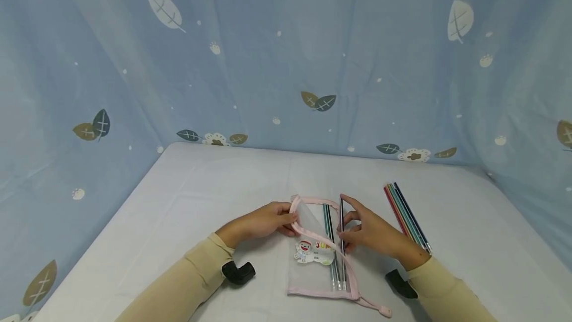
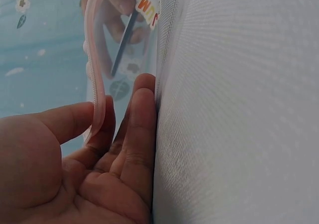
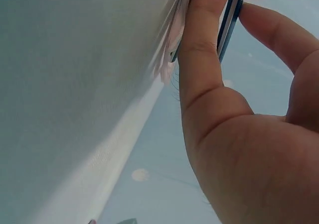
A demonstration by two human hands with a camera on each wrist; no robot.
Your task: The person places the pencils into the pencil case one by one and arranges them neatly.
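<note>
A see-through mesh pencil pouch (image 1: 308, 277) with pink trim and a cartoon label lies in the middle of the table. At its left, my left hand (image 1: 268, 220) pinches the pink zipper edge (image 2: 94, 79) between thumb and fingers, holding the mouth apart. My right hand (image 1: 371, 230) pinches a dark pencil (image 1: 341, 217) at the pouch's right side; its lower part shows through the mesh. Right beside it, several teal and dark pencils (image 1: 328, 222) lie inside the pouch. In the right wrist view, the dark pencil (image 3: 229, 27) sits between thumb and finger.
Several coloured pencils (image 1: 404, 212), red to dark blue, lie together on the white table (image 1: 214, 178) beyond my right hand. A pink zipper pull (image 1: 384, 311) trails from the pouch's lower right corner. Behind the table hangs a blue leaf-patterned curtain (image 1: 250, 63).
</note>
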